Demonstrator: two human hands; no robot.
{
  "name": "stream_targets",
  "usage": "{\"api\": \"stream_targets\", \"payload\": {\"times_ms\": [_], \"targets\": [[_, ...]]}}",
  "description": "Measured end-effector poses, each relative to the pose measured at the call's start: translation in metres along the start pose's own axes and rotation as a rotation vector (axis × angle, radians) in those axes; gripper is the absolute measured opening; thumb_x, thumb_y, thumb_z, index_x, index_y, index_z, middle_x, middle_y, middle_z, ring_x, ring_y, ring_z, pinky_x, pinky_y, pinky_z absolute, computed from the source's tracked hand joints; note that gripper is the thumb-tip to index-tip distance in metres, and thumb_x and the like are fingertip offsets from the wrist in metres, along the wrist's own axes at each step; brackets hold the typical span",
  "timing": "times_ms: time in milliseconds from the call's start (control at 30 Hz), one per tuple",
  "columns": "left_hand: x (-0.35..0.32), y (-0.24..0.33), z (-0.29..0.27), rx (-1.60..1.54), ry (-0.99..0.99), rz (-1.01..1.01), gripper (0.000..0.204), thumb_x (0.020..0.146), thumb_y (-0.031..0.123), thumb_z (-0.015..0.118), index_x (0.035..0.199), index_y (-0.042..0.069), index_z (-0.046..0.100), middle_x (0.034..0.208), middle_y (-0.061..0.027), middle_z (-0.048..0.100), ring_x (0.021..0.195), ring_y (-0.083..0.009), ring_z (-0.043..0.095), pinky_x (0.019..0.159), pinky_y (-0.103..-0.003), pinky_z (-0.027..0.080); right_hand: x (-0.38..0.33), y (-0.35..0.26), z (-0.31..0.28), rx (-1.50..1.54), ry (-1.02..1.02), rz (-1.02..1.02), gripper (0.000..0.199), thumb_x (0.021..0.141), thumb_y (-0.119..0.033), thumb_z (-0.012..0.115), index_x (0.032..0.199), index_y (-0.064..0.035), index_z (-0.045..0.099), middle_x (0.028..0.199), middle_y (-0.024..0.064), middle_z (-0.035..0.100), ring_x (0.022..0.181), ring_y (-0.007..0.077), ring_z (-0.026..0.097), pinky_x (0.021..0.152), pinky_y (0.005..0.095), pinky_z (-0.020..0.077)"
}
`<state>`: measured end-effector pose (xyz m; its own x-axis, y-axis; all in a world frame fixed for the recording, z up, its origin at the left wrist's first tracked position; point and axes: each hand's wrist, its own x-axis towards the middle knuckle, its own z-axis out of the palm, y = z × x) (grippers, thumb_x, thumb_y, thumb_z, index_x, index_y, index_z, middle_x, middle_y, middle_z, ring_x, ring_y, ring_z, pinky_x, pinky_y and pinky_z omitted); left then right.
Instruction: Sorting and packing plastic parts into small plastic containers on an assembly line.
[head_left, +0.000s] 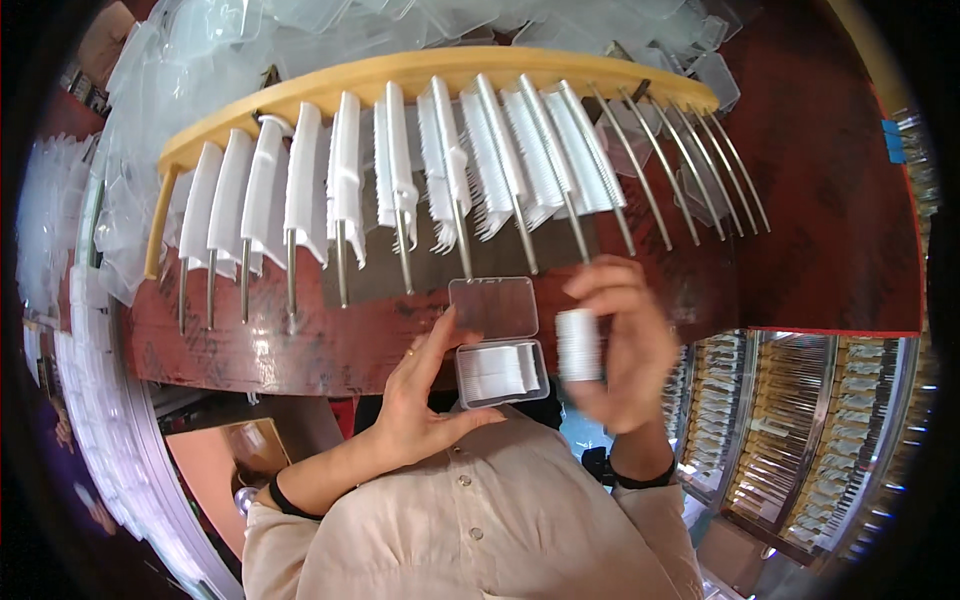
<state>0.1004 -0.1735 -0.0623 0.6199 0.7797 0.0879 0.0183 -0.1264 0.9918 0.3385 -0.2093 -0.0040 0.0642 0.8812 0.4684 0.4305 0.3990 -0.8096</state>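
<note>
A small clear plastic box (542, 385) lies with its hinged lid (493, 308) folded back, near the table's front edge. Inside it is a row of thin white pieces (495, 370). My left hand (420, 395) cradles the box from the left, fingers along the lid's side and thumb at the front edge. Just right of the box, my right hand (630, 350) grips a short stack of thin white pieces (577, 345) between fingers and thumb. That hand is smeared by motion. What the white pieces are I cannot make out.
Behind the box stands a curved wooden rack (440, 70) with metal rods pointing toward me. White ridged pieces (345, 180) hang on most rods; several at the right are bare (690, 170). Clear plastic boxes (330, 35) pile up behind. More filled racks (780, 440) stand at lower right.
</note>
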Motion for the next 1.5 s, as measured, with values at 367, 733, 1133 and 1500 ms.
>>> {"api": "stream_targets", "payload": {"times_ms": [367, 733, 1133, 1500], "targets": [[-0.016, -0.016, -0.011, 0.805, 0.037, 0.567, 0.092, 0.075, 0.024, 0.084, 0.141, -0.013, 0.032, 0.121, -0.0258, 0.060, 0.101, -0.0353, 0.064, 0.080, -0.040, 0.055, 0.005, 0.022, 0.055, 0.032, -0.041, 0.449, 0.037, 0.077, -0.011, 0.081, 0.110, -0.0011, 0.067, 0.101, 0.0123, 0.067, 0.085, 0.0203, 0.068, 0.070, 0.0277, 0.0529], [-0.024, -0.020, -0.018, 0.853, 0.018, 0.645, 0.049, 0.076, 0.005, 0.069, 0.123, -0.004, 0.058, 0.126, -0.0336, 0.053, 0.105, -0.0432, 0.064, 0.084, -0.045, 0.059, -0.055, -0.005, 0.036, -0.484, -0.508, -0.466, 0.021, 0.080, -0.010, 0.069, 0.096, 0.0025, 0.071, 0.109, 0.0104, 0.069, 0.122, 0.0362, 0.056, 0.094, 0.0465, 0.0525], [0.000, 0.008, -0.009, 0.794, 0.016, 0.448, 0.060, 0.072, 0.016, 0.073, 0.129, 0.004, 0.060, 0.128, -0.0085, 0.062, 0.105, -0.0273, 0.055, 0.082, -0.041, 0.036, -0.020, 0.008, 0.017, -0.119, -0.509, -0.074, 0.040, 0.077, -0.015, 0.080, 0.112, -0.0017, 0.066, 0.116, 0.0160, 0.067, 0.106, 0.0312, 0.067, 0.090, 0.0368, 0.0544], [-0.276, 0.060, -0.185, 1.441, 1.439, -0.038, 0.046, 0.074, 0.003, 0.076, 0.118, 0.001, 0.061, 0.106, -0.0155, 0.066, 0.090, -0.0314, 0.063, 0.085, -0.042, 0.049, 0.030, 0.164, -0.221, -1.400, -0.317, 0.433, 0.057, 0.082, -0.003, 0.062, 0.138, -0.0033, 0.049, 0.149, 0.0238, 0.039, 0.140, 0.0376, 0.034, 0.114, 0.0468, 0.0294]]}}
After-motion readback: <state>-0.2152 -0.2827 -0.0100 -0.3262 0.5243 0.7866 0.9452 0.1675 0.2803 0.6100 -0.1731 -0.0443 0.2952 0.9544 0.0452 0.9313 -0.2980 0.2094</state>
